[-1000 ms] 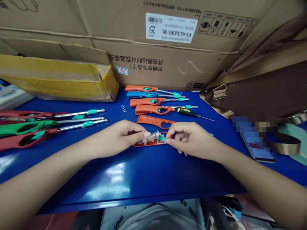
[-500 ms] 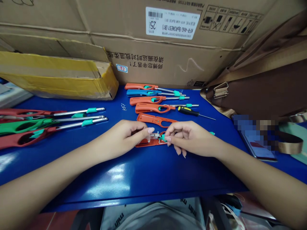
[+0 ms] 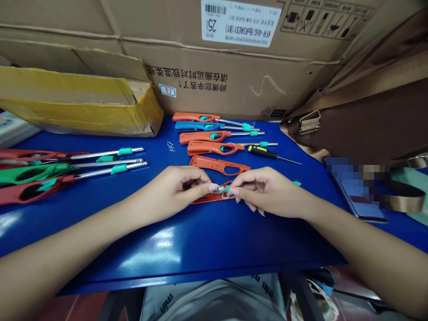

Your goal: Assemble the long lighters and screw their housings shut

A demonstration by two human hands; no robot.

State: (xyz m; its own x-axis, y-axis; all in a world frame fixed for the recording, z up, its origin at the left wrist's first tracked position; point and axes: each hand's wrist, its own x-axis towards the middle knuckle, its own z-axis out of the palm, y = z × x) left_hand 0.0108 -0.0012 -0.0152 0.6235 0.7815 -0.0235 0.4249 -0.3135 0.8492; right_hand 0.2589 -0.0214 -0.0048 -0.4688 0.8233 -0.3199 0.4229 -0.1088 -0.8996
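Note:
Over an opened orange lighter shell half, my two hands meet at small inner parts. My left hand pinches a clear plastic piece with a metallic end between thumb and fingertips. Thumb and forefinger of my right hand are closed on a green trigger piece, right beside the clear one. A thin white wire loops under them. The lighter's green tip pokes out behind my right hand. Just beyond lies the other orange shell half, hollow side up.
Several long-necked lighters line up behind, beside a black-yellow screwdriver and small screws. Red and green lighters lie left. A yellow-taped box, a large carton, a brown bag and a phone border the blue table.
My left fingertips have shifted slightly right, bringing the clear piece closer against the green trigger piece. My right hand keeps its pinch. The whole view has moved slightly.

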